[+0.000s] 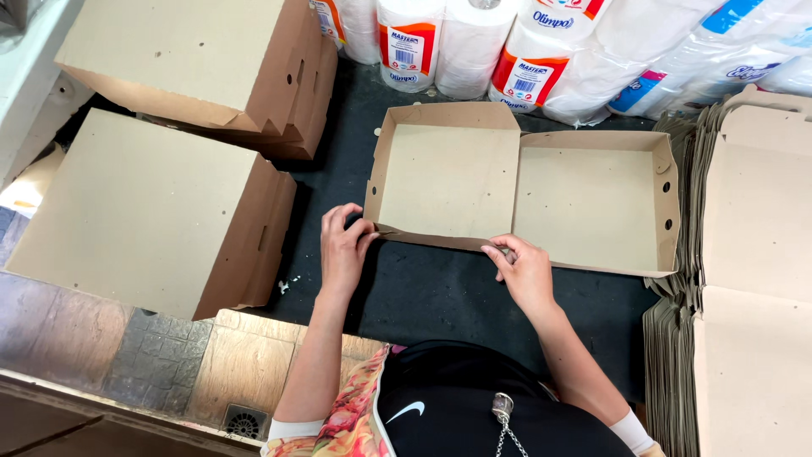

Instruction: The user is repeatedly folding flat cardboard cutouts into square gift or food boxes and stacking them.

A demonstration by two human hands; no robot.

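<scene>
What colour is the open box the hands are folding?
Plain brown cardboard box, paler tan inside; the head view shows it well.

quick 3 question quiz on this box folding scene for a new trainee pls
1. True or false: the open cardboard box lies on the dark work surface with both halves facing up.
2. Which hand is at the box's near left corner? A) left hand B) right hand C) neither
3. Fill in: the stack of flat unfolded blanks lies to the person's ____.

Key:
1. True.
2. A; the right hand pinches the near edge by the centre fold.
3. Right; the finished closed boxes are stacked on the left, wrapped paper rolls at the back.
</scene>
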